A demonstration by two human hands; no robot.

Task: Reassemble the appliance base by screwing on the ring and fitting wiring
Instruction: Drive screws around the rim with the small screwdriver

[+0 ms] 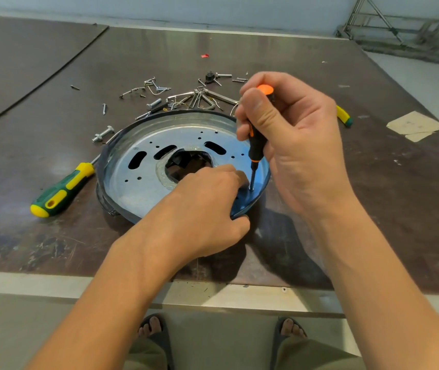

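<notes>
The ring [143, 166] lies on the tabletop [373, 182]. The left hand [207, 206] keeps a grip on its near rim. The right hand [287, 134] has its grip round the screwdriver [256, 148], tip on a screw [251, 188] just inside that rim. Best keep the shaft upright, pressing firmly.

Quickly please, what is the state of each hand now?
Left hand: grips the metal base by its rim.
Right hand: holds the orange-black screwdriver, tip on the metal base.
</notes>
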